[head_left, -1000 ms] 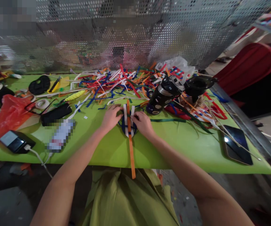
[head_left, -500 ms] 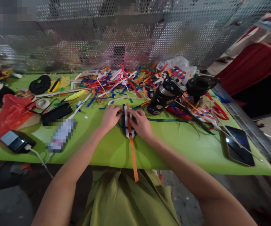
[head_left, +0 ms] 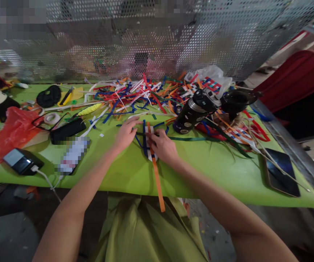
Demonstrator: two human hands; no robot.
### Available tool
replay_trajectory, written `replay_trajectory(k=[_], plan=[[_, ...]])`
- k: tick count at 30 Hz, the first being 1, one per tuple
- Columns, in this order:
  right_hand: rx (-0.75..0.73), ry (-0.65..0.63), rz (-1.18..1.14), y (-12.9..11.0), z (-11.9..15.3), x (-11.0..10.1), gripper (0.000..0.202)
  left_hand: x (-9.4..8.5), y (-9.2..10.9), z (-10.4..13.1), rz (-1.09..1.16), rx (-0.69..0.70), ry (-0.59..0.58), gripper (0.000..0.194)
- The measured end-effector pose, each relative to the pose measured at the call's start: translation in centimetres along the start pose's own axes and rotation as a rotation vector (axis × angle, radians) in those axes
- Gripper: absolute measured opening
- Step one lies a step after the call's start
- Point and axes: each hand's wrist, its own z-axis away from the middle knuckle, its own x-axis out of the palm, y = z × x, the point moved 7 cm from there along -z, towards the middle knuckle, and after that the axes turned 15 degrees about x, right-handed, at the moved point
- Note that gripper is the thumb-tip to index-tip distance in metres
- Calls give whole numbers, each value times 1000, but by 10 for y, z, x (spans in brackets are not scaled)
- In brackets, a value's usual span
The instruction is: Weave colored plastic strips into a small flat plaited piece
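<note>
A small woven piece of white, blue and orange strips (head_left: 152, 157) lies on the green table (head_left: 110, 179) in front of me. Its long orange strip (head_left: 158, 184) hangs past the table's front edge. My left hand (head_left: 126, 134) is just left of the weave, fingers apart, with nothing visible in it. My right hand (head_left: 164, 143) rests on the weave's right side, its fingertips touching the strips; whether they pinch one is hidden. A dark green strip (head_left: 192, 138) runs rightward from beside my right hand.
Behind the weave lies a pile of coloured strips (head_left: 139, 91). A black bottle (head_left: 195, 111) stands right of my hands, and a tablet (head_left: 281, 171) lies farther right. At left are a glasses case (head_left: 68, 131), a phone (head_left: 73, 156) and a red plastic bag (head_left: 17, 127).
My left hand has lifted off the weave and moved slightly left, its fingers spreading. My right hand has shifted a little down over the strips.
</note>
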Motion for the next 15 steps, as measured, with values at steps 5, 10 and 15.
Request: replay_trajectory(k=[5, 10, 15], plan=[[-15, 15, -46, 1, 0, 0, 40, -17, -12, 28, -193, -203, 50, 34], [-31, 36, -87, 2, -1, 1, 39, -5, -7, 40, -289, -192, -157, 28], [-30, 42, -88, 2, -1, 2, 40, 8, 5, 34, -417, -89, -327, 24]])
